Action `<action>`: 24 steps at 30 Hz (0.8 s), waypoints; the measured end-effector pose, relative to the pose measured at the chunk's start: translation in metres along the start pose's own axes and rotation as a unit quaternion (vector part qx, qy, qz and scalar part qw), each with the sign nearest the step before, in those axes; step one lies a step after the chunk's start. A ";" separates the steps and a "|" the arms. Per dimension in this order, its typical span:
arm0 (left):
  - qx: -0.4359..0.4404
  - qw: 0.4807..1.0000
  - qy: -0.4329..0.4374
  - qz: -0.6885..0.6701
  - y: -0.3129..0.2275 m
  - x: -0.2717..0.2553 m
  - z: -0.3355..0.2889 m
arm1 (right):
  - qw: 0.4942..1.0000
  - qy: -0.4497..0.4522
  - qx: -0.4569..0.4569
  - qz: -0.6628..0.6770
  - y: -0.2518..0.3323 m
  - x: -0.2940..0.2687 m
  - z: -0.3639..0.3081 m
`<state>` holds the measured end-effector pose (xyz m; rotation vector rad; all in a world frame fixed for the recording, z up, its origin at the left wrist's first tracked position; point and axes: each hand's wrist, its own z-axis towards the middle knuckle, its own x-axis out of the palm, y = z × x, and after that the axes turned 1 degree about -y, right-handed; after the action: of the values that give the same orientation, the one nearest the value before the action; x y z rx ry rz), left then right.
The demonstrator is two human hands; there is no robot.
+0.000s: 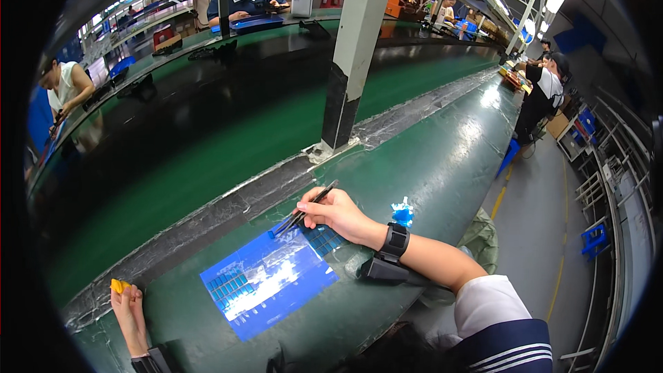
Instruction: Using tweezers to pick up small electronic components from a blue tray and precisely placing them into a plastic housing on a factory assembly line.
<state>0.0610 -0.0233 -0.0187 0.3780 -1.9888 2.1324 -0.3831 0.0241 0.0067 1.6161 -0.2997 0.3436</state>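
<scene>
My right hand (pixel 331 211) is closed around black tweezers (pixel 314 202), held like a pen. Their tips point down at the far edge of a blue sheet (pixel 266 314), close to a small dark blue piece (pixel 272 233); whether they grip it is too small to tell. Rows of small blue rectangular pieces (pixel 230 286) lie on the sheet's left part. More such pieces (pixel 323 240) sit in a grid below my right wrist. Off to the left, my left hand (pixel 130 314) is raised, its fingertips pinched on a small yellow item (pixel 120 285), apart from the sheet.
The green bench (pixel 414 186) borders a green conveyor belt (pixel 228 159), with a post (pixel 356 55) between them. A crumpled blue-and-white item (pixel 402 213) lies beyond my right forearm. Several people work across the belt and farther down the bench. An aisle (pixel 532 235) runs at right.
</scene>
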 end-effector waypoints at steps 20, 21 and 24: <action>-0.025 0.999 -0.009 -0.034 -0.012 0.027 -0.011 | 1.000 -0.006 0.020 -0.008 0.001 0.003 0.000; -0.024 0.999 -0.017 -0.036 -0.013 0.027 -0.012 | 1.000 0.001 0.025 -0.011 0.001 0.004 0.001; -0.043 0.999 -0.009 -0.016 -0.014 0.029 -0.012 | 1.000 -0.011 0.022 -0.018 0.004 0.007 -0.001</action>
<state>0.0369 -0.0114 0.0029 0.4131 -2.0607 2.0233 -0.3787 0.0251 0.0127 1.6671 -0.2806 0.3066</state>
